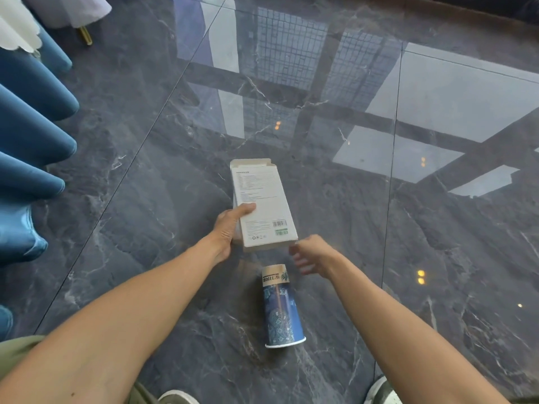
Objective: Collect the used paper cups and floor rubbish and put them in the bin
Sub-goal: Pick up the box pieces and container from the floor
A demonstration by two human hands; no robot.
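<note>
In the head view, the floor (408, 258) is polished dark grey stone, veined with thin white lines and cut by straight tile joints; it is glossy enough to mirror pale window panes and a fine grid pattern across its far half. Two pieces of rubbish show.

The first is a flat white cardboard box (262, 205), long and rectangular, with an open flap at its far end, small grey print over its upper face and a barcode with a green sticker near its near corner. The left hand (230, 228) grips it along its left long edge: the thumb lies across the printed face and the other fingers are hidden beneath the box. Whether the box is lifted clear of the floor cannot be told.

The second is one paper cup (278, 307), a tapered cylinder lying on its side on the floor just nearer than the box, between the two forearms. Its wide white rolled rim points toward the person and its narrow base toward the box. The wall is printed with a blue patterned design below a tan band bearing dark characters.

The right hand (313, 256) is blurred, hovering just beside the box's near right corner and above the cup's base, fingers loosely spread and holding nothing.

Along the left edge of the floor hang deep folds of blue velvety fabric (32, 135). Two pale shoe tips (382, 390) show at the bottom.
</note>
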